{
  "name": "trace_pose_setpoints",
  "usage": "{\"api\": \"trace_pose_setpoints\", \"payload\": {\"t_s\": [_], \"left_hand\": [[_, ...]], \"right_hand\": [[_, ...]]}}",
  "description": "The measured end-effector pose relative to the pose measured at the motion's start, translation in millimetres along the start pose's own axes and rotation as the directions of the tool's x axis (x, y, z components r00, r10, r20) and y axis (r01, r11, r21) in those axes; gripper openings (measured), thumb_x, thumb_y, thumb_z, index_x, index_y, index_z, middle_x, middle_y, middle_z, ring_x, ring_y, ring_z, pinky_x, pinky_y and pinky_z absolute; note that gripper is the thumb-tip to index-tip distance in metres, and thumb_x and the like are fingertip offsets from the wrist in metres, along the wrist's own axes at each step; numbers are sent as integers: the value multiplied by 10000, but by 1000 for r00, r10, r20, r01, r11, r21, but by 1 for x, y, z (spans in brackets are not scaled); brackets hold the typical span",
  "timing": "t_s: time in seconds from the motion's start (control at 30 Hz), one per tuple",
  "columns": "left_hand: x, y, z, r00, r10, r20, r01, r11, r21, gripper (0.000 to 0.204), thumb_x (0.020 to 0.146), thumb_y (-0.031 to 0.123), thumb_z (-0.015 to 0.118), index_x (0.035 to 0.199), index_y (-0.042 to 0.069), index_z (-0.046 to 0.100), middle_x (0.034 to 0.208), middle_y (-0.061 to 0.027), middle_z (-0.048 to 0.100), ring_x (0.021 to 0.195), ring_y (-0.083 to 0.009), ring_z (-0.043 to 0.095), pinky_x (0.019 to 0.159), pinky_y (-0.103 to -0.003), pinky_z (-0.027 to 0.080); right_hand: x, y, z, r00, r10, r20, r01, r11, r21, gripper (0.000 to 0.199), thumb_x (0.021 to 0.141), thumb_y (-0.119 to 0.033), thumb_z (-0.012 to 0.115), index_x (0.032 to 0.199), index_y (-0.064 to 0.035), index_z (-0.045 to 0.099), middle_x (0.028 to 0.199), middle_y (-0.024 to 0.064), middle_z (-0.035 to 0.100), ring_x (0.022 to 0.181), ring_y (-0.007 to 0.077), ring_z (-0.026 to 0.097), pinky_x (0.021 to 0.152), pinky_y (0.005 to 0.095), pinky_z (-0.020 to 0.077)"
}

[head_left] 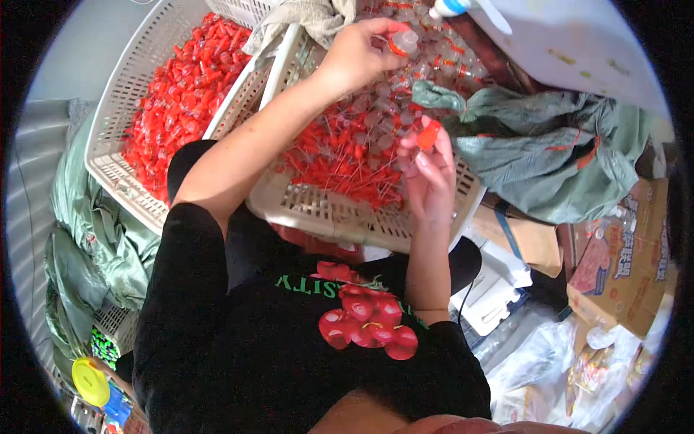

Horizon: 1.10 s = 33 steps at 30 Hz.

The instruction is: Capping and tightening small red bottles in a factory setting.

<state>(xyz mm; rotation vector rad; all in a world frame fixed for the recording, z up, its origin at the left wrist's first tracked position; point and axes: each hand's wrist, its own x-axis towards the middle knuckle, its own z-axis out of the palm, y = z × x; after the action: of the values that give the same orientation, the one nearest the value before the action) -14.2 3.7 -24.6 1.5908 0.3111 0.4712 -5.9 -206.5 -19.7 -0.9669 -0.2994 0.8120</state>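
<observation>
My left hand (359, 56) reaches over the far part of a cream plastic basket (340, 220). Pinched in its fingers is a small clear bottle (405, 42) with an orange-red band. My right hand (431, 177) is raised above the basket's right side, a small red cap (428, 135) between thumb and fingers. Below the hands, the basket holds many red pieces with thin clear stems (343, 163). Small clear bottles (434, 61), several with orange-red bands, are heaped toward the far side. Hand and cap are apart from the bottle.
Another cream basket (108, 145), filled with red pieces (181, 101), stands at the left. A grey cloth (307, 20) drapes over the baskets' far rims. Green sacking (528, 155) bunches at the right, near cardboard boxes (625, 267) and clear plastic bags (538, 362). A yellow disc-shaped object (90, 381) shows lower left.
</observation>
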Motion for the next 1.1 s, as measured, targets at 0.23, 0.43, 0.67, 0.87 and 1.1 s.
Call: {"api": "trace_pose_setpoints", "payload": {"t_s": [0.23, 0.43, 0.67, 0.87, 1.1], "left_hand": [[9, 8, 2, 1000, 0, -18, 1, 997, 75, 366, 689, -8, 647, 1031, -14, 519, 874, -55, 611, 782, -101, 571, 701, -235, 474], [12, 24, 5, 996, 26, -89, -26, 1000, -4, 346, 681, 2, 668, 992, -15, 517, 903, -54, 593, 791, -86, 559, 711, -226, 469], [11, 26, 9, 998, -4, -60, 0, 998, -68, 353, 682, 3, 677, 990, -11, 506, 906, -50, 585, 803, -83, 553, 718, -216, 462], [11, 27, 10, 994, 22, -111, -29, 998, -61, 360, 680, 1, 682, 994, -8, 504, 901, -47, 582, 811, -86, 551, 722, -217, 461], [12, 34, 9, 995, 42, -87, -49, 996, -80, 359, 693, -20, 665, 1010, -5, 496, 906, -43, 578, 813, -80, 548, 718, -217, 462]], "right_hand": [[56, -9, 15, 977, -193, 94, 191, 981, 30, 264, 749, -18, 508, 1003, -25, 434, 1021, 225, 541, 881, 255, 555, 759, 317, 438], [86, -23, 6, 943, -301, 140, 283, 950, 134, 273, 728, 25, 459, 996, -22, 446, 966, 240, 555, 792, 244, 541, 599, 242, 425], [106, -56, 34, 785, -615, 80, 599, 785, 158, 327, 735, 7, 455, 1062, 18, 434, 983, 255, 541, 606, 187, 481, 529, 239, 396], [126, -72, 71, 740, -663, -111, 657, 748, -92, 191, 809, -135, 466, 923, 10, 513, 738, 148, 515, 574, 155, 423, 487, 235, 332], [131, -76, 73, 722, -667, -185, 628, 744, -230, 111, 801, -131, 496, 732, -44, 496, 597, 83, 432, 524, 132, 370, 438, 210, 273]]}}
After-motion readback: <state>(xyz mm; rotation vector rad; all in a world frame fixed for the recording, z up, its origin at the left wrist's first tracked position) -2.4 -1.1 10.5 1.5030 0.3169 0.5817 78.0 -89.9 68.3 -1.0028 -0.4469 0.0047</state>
